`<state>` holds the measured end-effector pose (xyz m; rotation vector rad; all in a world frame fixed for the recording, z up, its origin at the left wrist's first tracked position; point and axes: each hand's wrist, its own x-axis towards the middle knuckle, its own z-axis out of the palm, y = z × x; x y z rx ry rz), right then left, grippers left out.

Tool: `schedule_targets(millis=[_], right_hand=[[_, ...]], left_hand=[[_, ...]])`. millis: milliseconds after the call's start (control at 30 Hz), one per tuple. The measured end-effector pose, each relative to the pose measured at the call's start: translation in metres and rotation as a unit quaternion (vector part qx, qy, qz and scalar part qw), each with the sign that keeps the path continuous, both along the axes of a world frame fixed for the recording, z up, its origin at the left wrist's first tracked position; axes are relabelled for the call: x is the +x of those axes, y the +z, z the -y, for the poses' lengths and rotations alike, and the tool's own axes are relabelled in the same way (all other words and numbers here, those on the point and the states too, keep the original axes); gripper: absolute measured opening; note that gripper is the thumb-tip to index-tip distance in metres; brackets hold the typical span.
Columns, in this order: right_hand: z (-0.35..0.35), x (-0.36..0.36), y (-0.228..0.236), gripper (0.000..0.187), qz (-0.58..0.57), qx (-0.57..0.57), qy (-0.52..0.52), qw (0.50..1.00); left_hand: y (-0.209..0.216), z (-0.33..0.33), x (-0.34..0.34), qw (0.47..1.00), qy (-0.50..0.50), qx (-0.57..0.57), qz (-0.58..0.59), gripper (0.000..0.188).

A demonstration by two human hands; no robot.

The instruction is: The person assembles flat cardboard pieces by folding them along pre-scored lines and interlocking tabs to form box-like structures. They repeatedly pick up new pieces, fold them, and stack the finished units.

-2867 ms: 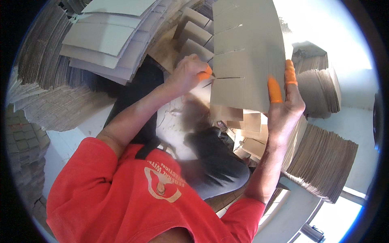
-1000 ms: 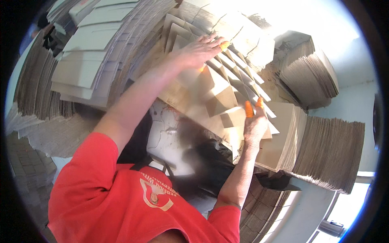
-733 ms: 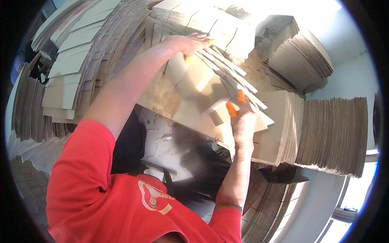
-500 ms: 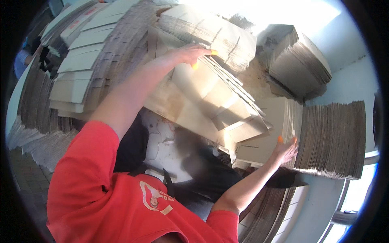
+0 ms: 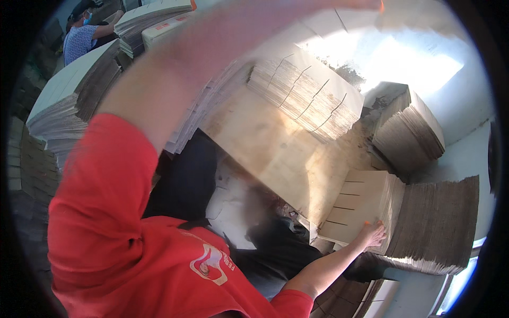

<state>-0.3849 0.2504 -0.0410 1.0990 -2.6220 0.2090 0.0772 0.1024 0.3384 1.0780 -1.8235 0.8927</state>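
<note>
My left arm stretches across the top of the view. Smeared by motion at the upper edge, my left hand (image 5: 366,4) has an orange fingertip cover and appears closed on a blurred pale piece of slotted cardboard (image 5: 424,20) hanging just below it. Lower right, my right hand (image 5: 374,236) rests at the near edge of a stack of slotted cardboard sheets (image 5: 344,204). Its fingers, one orange-tipped, are curled on the stack's edge. Between the hands lies a tan board (image 5: 260,140), worn and stained.
Beyond the board stands a long slotted cardboard stack (image 5: 307,90). Tall stacks (image 5: 437,222) line the right wall, with another bundle (image 5: 408,130) in the back corner. More stacks (image 5: 69,95) fill the left, where another person (image 5: 82,40) sits. My legs are under the board's near edge.
My left hand has risen from the board to the top edge of the view. The fanned cardboard pieces have left the board. My right hand stays at its stack, fingers more curled; the view has shifted.
</note>
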Motion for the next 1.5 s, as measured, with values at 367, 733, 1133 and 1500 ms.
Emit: schedule_targets(millis=[367, 733, 1133, 1500], right_hand=[[-0.003, 0.009, 0.012, 0.044, -0.011, -0.032, -0.005, 0.999], [-0.006, 0.005, 0.016, 0.038, 0.033, -0.021, 0.009, 0.999], [-0.001, 0.005, 0.010, 0.027, 0.015, -0.151, 0.077, 0.985], [0.002, 0.035, 0.064, 0.017, 0.029, -0.402, 0.105, 0.909]], left_hand=[[-0.185, 0.018, 0.193, 0.885, 0.388, 0.244, 0.076, 0.017], [-0.242, 0.029, 0.186, 0.839, 0.403, 0.336, 0.145, 0.020], [-0.284, 0.111, 0.001, 0.915, 0.031, 0.401, 0.021, 0.050], [-0.380, 0.199, -0.049, 0.939, 0.025, 0.326, 0.109, 0.067]])
